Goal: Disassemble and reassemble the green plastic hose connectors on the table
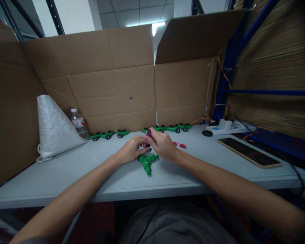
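Behind the worktop's [183,178] front edge, right hand [163,144] grips purple handle [148,133]; left hand [130,149] pinches black part [148,146], seemingly steadying it.

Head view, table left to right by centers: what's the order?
Silver foil-like bag, clear plastic bottle, left hand, green three-armed plastic part, right hand, red pen, black wheel-like disc, black-screened phone.

The tabletop [68,173] lies free leftward; a green part [146,162] blocks centre.
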A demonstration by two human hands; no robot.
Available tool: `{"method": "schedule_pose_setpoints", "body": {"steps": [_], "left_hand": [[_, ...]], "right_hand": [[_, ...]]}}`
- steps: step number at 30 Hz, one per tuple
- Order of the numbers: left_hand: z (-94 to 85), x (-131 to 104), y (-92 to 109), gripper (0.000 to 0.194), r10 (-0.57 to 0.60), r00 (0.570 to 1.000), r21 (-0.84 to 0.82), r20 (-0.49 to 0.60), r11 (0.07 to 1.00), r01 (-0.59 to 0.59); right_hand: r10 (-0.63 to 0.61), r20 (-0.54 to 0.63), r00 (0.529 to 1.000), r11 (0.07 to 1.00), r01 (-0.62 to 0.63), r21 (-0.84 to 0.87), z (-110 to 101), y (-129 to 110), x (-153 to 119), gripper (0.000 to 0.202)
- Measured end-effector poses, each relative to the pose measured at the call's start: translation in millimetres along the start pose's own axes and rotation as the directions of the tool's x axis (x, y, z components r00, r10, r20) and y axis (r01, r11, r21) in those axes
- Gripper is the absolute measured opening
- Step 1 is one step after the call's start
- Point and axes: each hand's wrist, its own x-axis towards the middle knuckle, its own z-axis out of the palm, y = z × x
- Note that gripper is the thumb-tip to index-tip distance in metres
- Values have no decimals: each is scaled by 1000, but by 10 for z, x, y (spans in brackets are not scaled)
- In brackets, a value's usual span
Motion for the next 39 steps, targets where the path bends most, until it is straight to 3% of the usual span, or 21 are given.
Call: {"method": "schedule_pose_setpoints", "body": {"steps": [22,26,31,35,39], "left_hand": [[-12,11,8,19,-20,1000,-52,-4,998,20],[-17,16,8,21,0,1000,-46,-8,999,-1],[-10,26,20,20,-11,1000,-69,-12,998,10],[11,19,12,22,-7,1000,-93,3,996,7],[8,15,-1,21,-4,1000,-88,-8,996,3]], "right_hand": [[-11,-57,998,1000,12,6,-37,-17,4,29],[21,-21,1000,999,-20,31,-44,2,11,29],[-3,-104,995,998,9,57,-53,30,13,27],[-27,-4,1000,999,27,-21,-11,66,4,28],[-55,-51,997,998,54,-22,9,66,-6,26]]}}
